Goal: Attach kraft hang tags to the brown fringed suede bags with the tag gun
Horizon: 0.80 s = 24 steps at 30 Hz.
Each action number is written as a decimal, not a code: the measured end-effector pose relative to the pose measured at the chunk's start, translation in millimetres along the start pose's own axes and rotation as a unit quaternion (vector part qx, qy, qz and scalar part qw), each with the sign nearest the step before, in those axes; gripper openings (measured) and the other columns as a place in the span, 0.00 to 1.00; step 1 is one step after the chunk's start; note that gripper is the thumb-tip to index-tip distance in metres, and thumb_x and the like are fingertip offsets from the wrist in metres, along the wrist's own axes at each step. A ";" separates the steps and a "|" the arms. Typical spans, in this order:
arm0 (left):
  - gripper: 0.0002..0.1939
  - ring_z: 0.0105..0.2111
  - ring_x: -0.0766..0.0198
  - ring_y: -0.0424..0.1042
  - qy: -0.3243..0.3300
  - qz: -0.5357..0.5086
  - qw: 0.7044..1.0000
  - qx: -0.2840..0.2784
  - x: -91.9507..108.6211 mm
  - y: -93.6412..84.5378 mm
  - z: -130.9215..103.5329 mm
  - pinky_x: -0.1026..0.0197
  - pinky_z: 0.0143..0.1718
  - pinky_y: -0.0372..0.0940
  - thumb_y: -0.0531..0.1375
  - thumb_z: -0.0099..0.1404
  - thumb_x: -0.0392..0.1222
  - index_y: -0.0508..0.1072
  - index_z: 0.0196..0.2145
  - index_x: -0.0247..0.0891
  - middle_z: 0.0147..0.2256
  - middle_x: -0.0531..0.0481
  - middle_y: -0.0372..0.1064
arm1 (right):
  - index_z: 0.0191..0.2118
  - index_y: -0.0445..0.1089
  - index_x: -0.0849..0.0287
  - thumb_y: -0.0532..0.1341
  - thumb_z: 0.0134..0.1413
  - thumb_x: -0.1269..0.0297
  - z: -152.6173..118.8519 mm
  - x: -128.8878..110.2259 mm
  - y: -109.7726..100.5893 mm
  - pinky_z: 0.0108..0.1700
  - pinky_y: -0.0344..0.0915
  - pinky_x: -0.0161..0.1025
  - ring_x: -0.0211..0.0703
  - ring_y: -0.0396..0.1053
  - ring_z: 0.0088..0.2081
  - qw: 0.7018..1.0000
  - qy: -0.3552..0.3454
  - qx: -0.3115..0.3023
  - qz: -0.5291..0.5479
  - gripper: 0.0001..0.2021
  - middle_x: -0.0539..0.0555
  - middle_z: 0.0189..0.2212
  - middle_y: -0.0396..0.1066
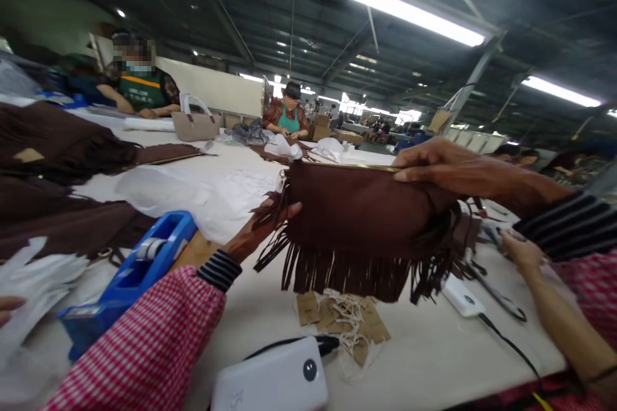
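One fringed pouch [357, 212]: our left grip [263, 225] clamped on its side, our right grip [436, 164] on its zippered edge [347, 167], seemingly to spread it; strung cards [372, 322] below it.

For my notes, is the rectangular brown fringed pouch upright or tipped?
Upright: the pouch has its gold zipper on top, fringe hanging below.
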State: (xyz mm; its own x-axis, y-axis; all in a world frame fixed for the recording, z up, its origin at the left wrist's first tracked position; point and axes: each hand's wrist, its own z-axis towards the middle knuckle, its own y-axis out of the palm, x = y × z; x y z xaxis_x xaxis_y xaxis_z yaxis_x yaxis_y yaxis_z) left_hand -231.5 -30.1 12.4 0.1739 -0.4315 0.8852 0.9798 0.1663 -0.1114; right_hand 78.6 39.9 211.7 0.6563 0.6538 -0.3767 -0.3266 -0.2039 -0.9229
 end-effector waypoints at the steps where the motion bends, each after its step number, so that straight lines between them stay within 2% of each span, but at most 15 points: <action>1: 0.23 0.60 0.48 0.65 -0.002 -0.006 1.000 0.003 9.5 -2.9 -2.4 0.51 0.65 0.59 0.65 0.63 0.56 0.77 0.51 0.42 0.53 0.47 0.74 | 0.38 0.78 0.62 0.61 0.58 0.51 -7.5 3.6 1.3 0.40 0.64 0.38 0.40 0.70 0.34 0.998 0.009 -0.029 0.049 0.18 0.54 0.33 0.76; 4: 0.19 0.59 0.49 0.67 -0.037 -0.070 0.997 0.014 22.0 0.2 -11.7 0.54 0.62 0.62 0.67 0.61 0.54 0.79 0.46 0.42 0.51 0.47 0.75 | 0.39 0.79 0.62 0.65 0.55 0.51 -17.9 28.5 19.1 0.40 0.65 0.37 0.43 0.72 0.36 0.986 0.042 -0.070 0.145 0.18 0.56 0.36 0.77; 6: 0.18 0.50 0.52 0.74 -0.110 -0.165 0.979 0.043 13.7 12.3 -19.1 0.55 0.52 0.70 0.69 0.59 0.54 0.78 0.42 0.41 0.45 0.47 0.78 | 0.40 0.79 0.62 0.67 0.52 0.51 -12.5 54.2 45.0 0.43 0.67 0.38 0.46 0.73 0.40 0.977 0.056 -0.106 0.175 0.18 0.56 0.39 0.78; 9: 0.21 0.34 0.56 0.78 -0.234 -0.243 0.932 0.131 -21.8 32.8 -34.8 0.57 0.37 0.72 0.74 0.50 0.51 0.78 0.38 0.37 0.34 0.47 0.79 | 0.41 0.79 0.62 0.67 0.51 0.55 8.7 92.9 103.0 0.41 0.66 0.38 0.47 0.72 0.39 0.972 0.049 -0.176 0.146 0.16 0.54 0.37 0.78; 11: 0.22 0.32 0.56 0.77 -0.279 -0.214 0.921 0.171 -50.1 38.9 -47.8 0.56 0.36 0.71 0.74 0.48 0.49 0.78 0.37 0.34 0.30 0.47 0.78 | 0.40 0.78 0.64 0.65 0.52 0.60 24.0 110.9 145.7 0.37 0.63 0.37 0.46 0.71 0.36 0.978 0.048 -0.185 0.080 0.13 0.55 0.34 0.76; 12: 0.20 0.32 0.55 0.77 -0.283 -0.176 0.925 0.181 -61.8 38.5 -53.9 0.56 0.36 0.71 0.73 0.48 0.49 0.78 0.36 0.34 0.30 0.47 0.78 | 0.40 0.78 0.64 0.64 0.52 0.64 30.1 116.9 164.8 0.36 0.62 0.37 0.45 0.70 0.35 0.983 0.042 -0.176 0.035 0.12 0.55 0.33 0.76; 14: 0.16 0.33 0.54 0.77 -0.262 -0.061 0.948 0.171 -75.5 31.9 -62.9 0.55 0.37 0.69 0.70 0.52 0.49 0.78 0.33 0.35 0.31 0.47 0.78 | 0.40 0.77 0.63 0.62 0.53 0.67 37.6 124.9 193.5 0.37 0.61 0.37 0.45 0.70 0.36 0.988 0.029 -0.149 -0.040 0.10 0.56 0.35 0.76; 16: 0.12 0.34 0.53 0.76 -0.224 0.102 0.962 0.120 -75.3 21.4 -65.9 0.56 0.37 0.67 0.67 0.58 0.50 0.77 0.29 0.37 0.30 0.47 0.78 | 0.40 0.77 0.61 0.61 0.54 0.68 39.9 130.5 206.4 0.39 0.61 0.37 0.46 0.71 0.39 0.989 0.010 -0.132 -0.071 0.09 0.56 0.38 0.76; 18: 0.12 0.35 0.52 0.76 -0.183 0.274 0.940 0.087 -66.5 12.7 -63.8 0.55 0.38 0.65 0.63 0.63 0.50 0.76 0.29 0.39 0.30 0.48 0.77 | 0.40 0.77 0.60 0.62 0.54 0.67 41.4 134.3 205.7 0.40 0.62 0.37 0.47 0.71 0.40 0.988 -0.007 -0.138 -0.064 0.09 0.56 0.39 0.76; 20: 0.10 0.40 0.52 0.75 -0.110 0.399 0.905 0.098 -58.3 9.4 -60.2 0.54 0.43 0.65 0.60 0.66 0.48 0.76 0.35 0.41 0.35 0.47 0.77 | 0.40 0.77 0.60 0.63 0.53 0.66 47.8 132.8 198.5 0.41 0.63 0.37 0.48 0.72 0.41 0.990 -0.004 -0.132 -0.054 0.09 0.56 0.40 0.77; 22: 0.10 0.48 0.52 0.73 -0.020 0.447 0.889 0.091 -57.1 12.2 -58.5 0.53 0.49 0.64 0.59 0.69 0.48 0.74 0.44 0.42 0.44 0.46 0.76 | 0.40 0.78 0.60 0.64 0.54 0.65 62.6 121.6 193.0 0.41 0.64 0.37 0.47 0.73 0.40 0.995 0.004 -0.091 -0.049 0.09 0.57 0.40 0.77; 24: 0.13 0.52 0.52 0.70 0.033 0.453 0.891 0.014 -63.9 19.4 -60.0 0.53 0.53 0.64 0.58 0.70 0.49 0.71 0.49 0.43 0.50 0.45 0.73 | 0.38 0.78 0.61 0.62 0.57 0.65 85.2 99.7 194.7 0.41 0.64 0.36 0.46 0.73 0.40 0.998 -0.010 -0.036 -0.045 0.08 0.57 0.40 0.77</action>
State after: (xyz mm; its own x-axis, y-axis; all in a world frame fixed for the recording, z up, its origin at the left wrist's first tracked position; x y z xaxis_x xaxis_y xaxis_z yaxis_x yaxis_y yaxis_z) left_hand -217.6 -52.5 -73.5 0.8987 -0.1597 0.4086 0.4310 0.4946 -0.7547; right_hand 22.5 127.4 1.3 0.6672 0.6854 -0.2916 -0.2165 -0.1961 -0.9564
